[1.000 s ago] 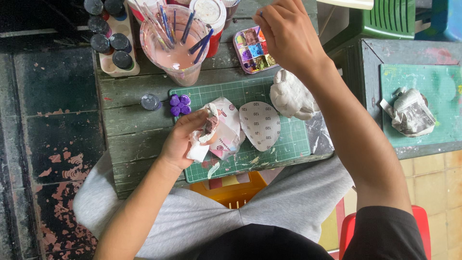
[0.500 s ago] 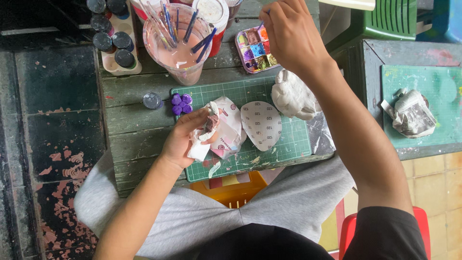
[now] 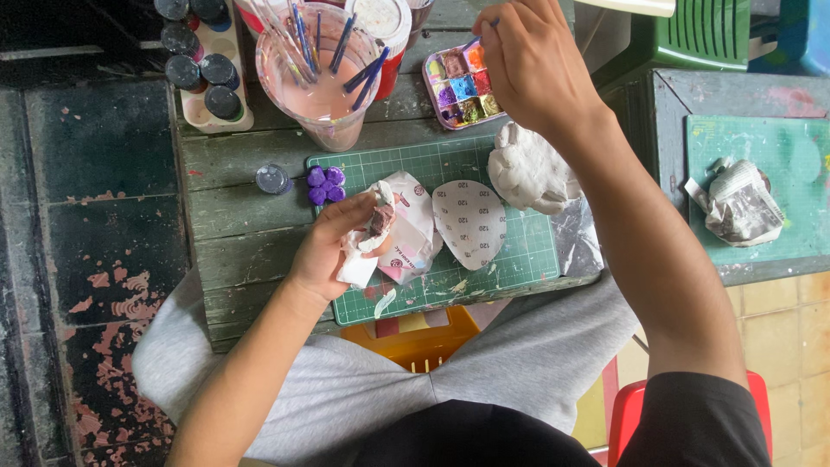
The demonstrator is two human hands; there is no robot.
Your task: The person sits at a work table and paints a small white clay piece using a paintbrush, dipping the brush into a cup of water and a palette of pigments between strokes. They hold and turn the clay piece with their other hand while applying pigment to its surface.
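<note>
The left hand [image 3: 333, 246] is held low with the forearm bent inward and the fingers curled shut. The right hand [image 3: 532, 65] is extended forward on a straightened arm, its fingertips pinched together.

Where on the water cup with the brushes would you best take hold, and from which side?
Grip the cup around its lower wall, below the rim, coming from the near side with the fingers wrapping the round body. Brushes stick out of the open top, so a grasp from above looks blocked, and it holds pinkish water, so it probably should stay upright. The paint pots crowd one side.
</note>
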